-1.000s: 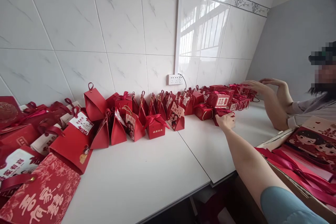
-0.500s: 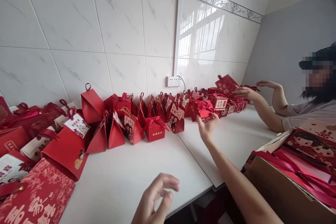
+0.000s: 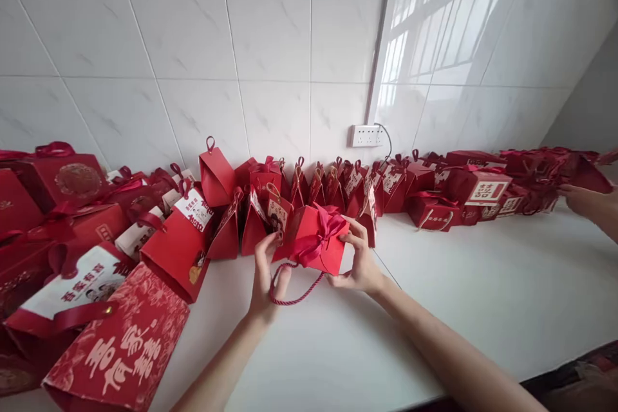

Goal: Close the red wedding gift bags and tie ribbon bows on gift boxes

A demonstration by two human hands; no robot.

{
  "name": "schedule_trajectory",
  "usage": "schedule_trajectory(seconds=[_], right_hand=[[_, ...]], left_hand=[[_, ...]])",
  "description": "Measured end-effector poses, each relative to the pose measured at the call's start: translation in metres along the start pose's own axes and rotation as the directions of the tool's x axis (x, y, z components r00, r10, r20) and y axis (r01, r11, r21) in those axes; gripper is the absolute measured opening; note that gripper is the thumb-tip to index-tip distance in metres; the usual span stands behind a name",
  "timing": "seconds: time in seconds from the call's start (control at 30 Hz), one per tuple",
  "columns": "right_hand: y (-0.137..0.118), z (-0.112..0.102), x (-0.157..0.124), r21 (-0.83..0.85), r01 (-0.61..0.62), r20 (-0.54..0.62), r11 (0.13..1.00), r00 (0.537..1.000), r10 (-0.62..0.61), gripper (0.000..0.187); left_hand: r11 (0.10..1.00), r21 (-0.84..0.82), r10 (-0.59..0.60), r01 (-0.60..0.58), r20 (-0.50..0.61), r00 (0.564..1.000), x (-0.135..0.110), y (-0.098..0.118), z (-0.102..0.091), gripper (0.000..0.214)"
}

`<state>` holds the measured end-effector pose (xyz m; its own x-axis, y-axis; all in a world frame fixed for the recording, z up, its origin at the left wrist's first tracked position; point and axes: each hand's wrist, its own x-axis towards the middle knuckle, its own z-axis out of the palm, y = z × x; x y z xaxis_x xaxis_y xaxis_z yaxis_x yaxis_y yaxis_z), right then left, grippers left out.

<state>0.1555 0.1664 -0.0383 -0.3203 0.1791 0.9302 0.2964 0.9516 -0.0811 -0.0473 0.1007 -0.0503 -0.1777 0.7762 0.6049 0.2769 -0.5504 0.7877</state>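
Marbled white tiles (image 3: 275, 32) rise behind a white table (image 3: 463, 302). Crowded red boxes (image 3: 116, 335) run off the left edge. The left hand (image 3: 271, 273) curls round a bright-red box (image 3: 306, 225) — its hold unclear — the cord (image 3: 302, 300) looping beneath. The right hand (image 3: 356, 259) grips the satin-bowed box's other side, over the table, underside hidden. Far right, another person's hand (image 3: 584, 201) is cropped.

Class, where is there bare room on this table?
The white table is bare right of the right forearm, and between it and the left forearm, nearer than the held box. Red boxes line the wall and crowd the left.
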Motion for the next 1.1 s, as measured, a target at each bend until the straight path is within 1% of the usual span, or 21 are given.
schedule_trajectory(seconds=[0.07,0.13,0.2,0.27,0.37,0.4,0.43,0.47,0.5,0.53,0.57,0.6,0.63,0.67,0.8,0.9,0.93,1.0,1.03,1.07,1.1], right_hand=[[0.0,0.0,-0.007,0.086,0.042,0.072,0.995,0.996,-0.049,0.075],[0.002,-0.003,-0.01,0.149,0.052,0.131,0.987,0.989,-0.072,0.076],[0.006,-0.006,-0.012,0.204,0.043,0.161,0.978,0.984,-0.077,0.075],[0.007,-0.009,-0.012,0.245,0.038,0.194,0.969,0.977,-0.087,0.073],[0.006,-0.011,-0.01,0.225,0.011,0.275,0.974,0.958,-0.074,0.068],[0.005,-0.012,-0.01,0.202,-0.027,0.282,0.979,0.959,-0.032,0.063],[0.004,-0.012,-0.009,0.175,-0.088,0.266,0.981,0.963,0.039,0.057],[0.004,-0.013,-0.009,0.147,-0.17,0.226,0.974,0.965,0.135,0.05],[0.004,-0.013,-0.008,0.127,-0.278,0.174,0.952,0.951,0.255,0.042],[0.004,-0.013,-0.008,0.118,-0.394,0.123,0.912,0.917,0.38,0.033],[0.004,-0.013,-0.007,0.117,-0.496,0.086,0.861,0.868,0.488,0.025],[0.004,-0.014,-0.006,0.123,-0.573,0.071,0.81,0.82,0.569,0.021],[0.003,-0.015,-0.005,0.134,-0.627,0.081,0.767,0.779,0.622,0.023],[0.001,-0.016,-0.004,0.145,-0.661,0.112,0.736,0.75,0.651,0.029],[-0.01,-0.02,0.002,0.168,-0.701,0.267,0.693,0.709,0.652,0.047],[-0.015,-0.024,0.007,0.171,-0.733,0.342,0.658,0.67,0.658,0.056],[-0.015,-0.026,0.009,0.165,-0.752,0.373,0.638,0.647,0.666,0.056],[-0.011,-0.032,0.013,0.149,-0.799,0.461,0.582,0.577,0.674,0.057],[-0.009,-0.036,0.014,0.141,-0.824,0.516,0.549,0.534,0.67,0.059],[-0.006,-0.041,0.016,0.134,-0.846,0.57,0.516,0.492,0.658,0.062],[-0.004,-0.045,0.018,0.127,-0.863,0.617,0.488,0.454,0.643,0.065]], left_hand=[[1.0,0.017,0.018,-0.018,0.008,1.0,0.004,0.001,-0.009,0.053],[1.0,0.02,-0.012,0.012,0.01,1.0,0.009,0.001,-0.014,0.059],[0.997,-0.017,-0.082,0.081,-0.01,0.997,0.013,0.0,-0.015,0.063],[0.984,-0.063,-0.169,0.167,-0.02,0.985,0.014,-0.001,-0.012,0.056],[0.958,-0.091,-0.276,0.273,-0.012,0.961,0.013,-0.004,-0.009,0.044],[0.949,-0.09,-0.306,0.303,-0.022,0.952,0.013,-0.006,-0.009,0.041],[0.94,-0.085,-0.335,0.331,-0.035,0.941,0.013,-0.006,-0.01,0.039],[0.931,-0.077,-0.36,0.356,-0.048,0.932,0.014,-0.007,-0.011,0.037],[0.923,-0.07,-0.382,0.378,-0.056,0.923,0.015,-0.007,-0.013,0.036],[0.916,-0.064,-0.4,0.396,-0.06,0.915,0.016,-0.006,-0.015,0.036],[0.911,-0.059,-0.411,0.408,-0.061,0.909,0.017,-0.004,-0.016,0.036],[0.909,-0.055,-0.416,0.413,-0.06,0.907,0.018,-0.002,-0.017,0.036],[0.909,-0.049,-0.415,0.413,-0.058,0.908,0.019,0.001,-0.018,0.035],[0.911,-0.043,-0.411,0.409,-0.052,0.91,0.019,0.003,-0.018,0.033],[0.919,-0.017,-0.394,0.395,0.026,0.919,0.017,0.009,-0.014,0.033],[0.924,0.007,-0.382,0.383,0.079,0.921,0.016,0.013,-0.013,0.038],[0.924,0.017,-0.382,0.382,0.093,0.92,0.016,0.015,-0.014,0.04],[0.918,0.037,-0.396,0.395,0.141,0.907,0.017,0.02,-0.017,0.045],[0.91,0.048,-0.413,0.411,0.184,0.892,0.018,0.023,-0.019,0.047],[0.898,0.062,-0.436,0.435,0.243,0.867,0.02,0.025,-0.022,0.049],[0.883,0.08,-0.462,0.462,0.311,0.83,0.021,0.028,-0.024,0.05]])
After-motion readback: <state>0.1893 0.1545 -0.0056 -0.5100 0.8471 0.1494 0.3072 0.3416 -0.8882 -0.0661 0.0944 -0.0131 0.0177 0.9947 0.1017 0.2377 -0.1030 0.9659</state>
